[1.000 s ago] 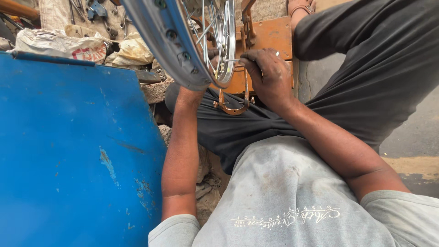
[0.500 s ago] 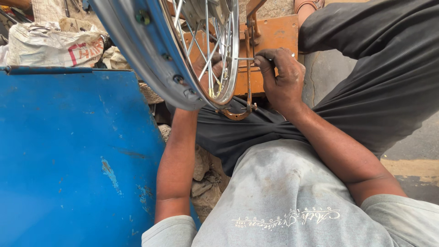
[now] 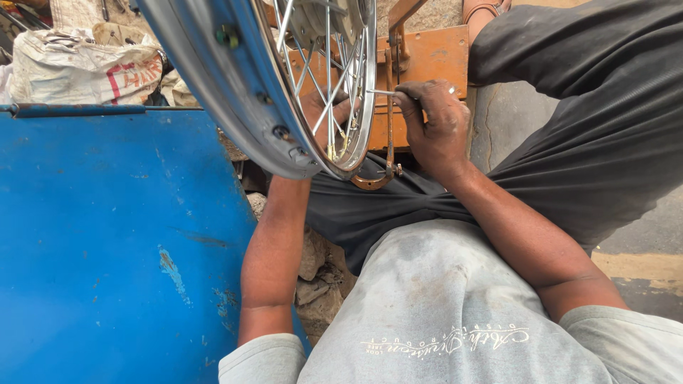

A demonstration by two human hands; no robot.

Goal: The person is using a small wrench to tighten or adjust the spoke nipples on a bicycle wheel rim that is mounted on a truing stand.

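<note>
Here, a thin metal tool (image 3: 380, 92) is gripped tightly by the right hand (image 3: 435, 124). The wheel (image 3: 284, 92) is touched by the left hand (image 3: 324, 114) behind the spokes (image 3: 334, 78); its grip cannot be told.

A large blue metal panel (image 3: 107, 242), scratched and chipped, filled the left of the view. Behind its top edge lay a white woven sack (image 3: 78, 67) with red markings, and more crumpled bags just beside the sack. Right of the panel's lower edge sat a heap of broken stones (image 3: 320, 281). Farther right of the panel stood an orange-painted metal stand (image 3: 434, 57), and beyond it grey pavement (image 3: 644, 231) with a yellowish stripe.
</note>
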